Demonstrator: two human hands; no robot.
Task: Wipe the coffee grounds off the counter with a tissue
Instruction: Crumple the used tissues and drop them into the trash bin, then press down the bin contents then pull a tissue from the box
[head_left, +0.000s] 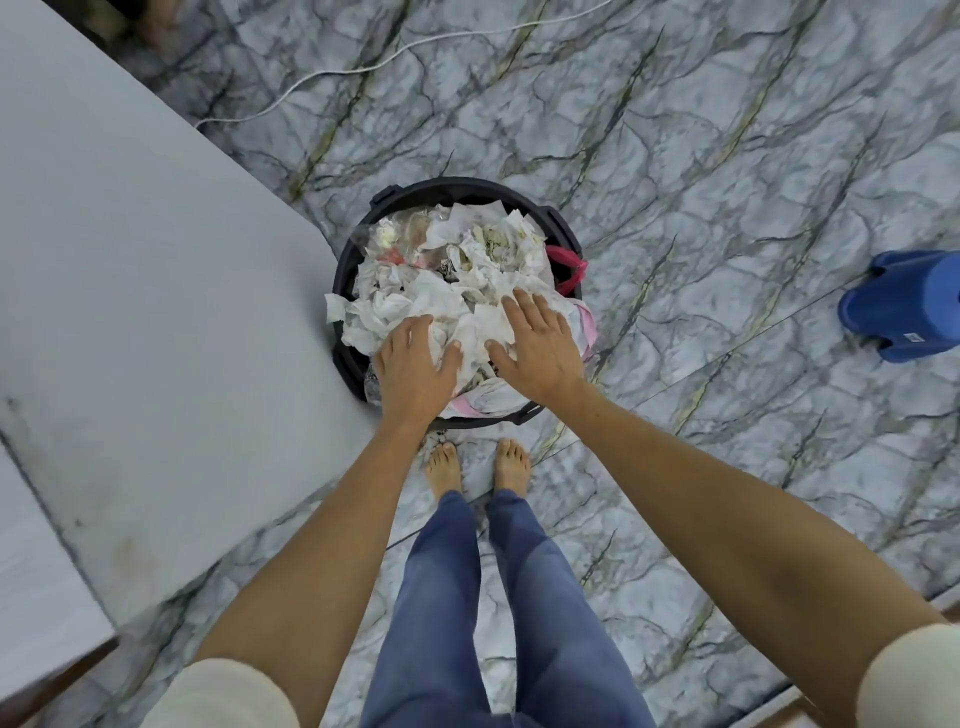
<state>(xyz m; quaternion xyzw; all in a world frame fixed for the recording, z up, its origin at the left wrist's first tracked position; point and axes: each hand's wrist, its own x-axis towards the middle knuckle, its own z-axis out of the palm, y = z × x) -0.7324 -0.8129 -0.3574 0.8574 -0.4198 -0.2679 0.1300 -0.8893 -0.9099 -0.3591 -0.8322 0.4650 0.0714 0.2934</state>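
Note:
A black round bin (470, 186) stands on the floor beside the grey counter (130, 291). It is heaped with crumpled, stained white tissues (415, 306). My left hand (413, 366) lies palm down on the near left of the heap, fingers curled over a tissue. My right hand (537, 345) rests flat on the near right of the heap, fingers spread. Neither hand visibly grips a separate tissue. The counter top shows faint smudges near its front corner.
A blue plastic stool (904, 304) lies tipped on the marble-pattern floor (675, 156) at the right. A white cord (363, 67) runs across the floor behind the bin. My bare feet (478, 465) stand just before the bin. A pink bag edge (566, 267) hangs over the bin's right rim.

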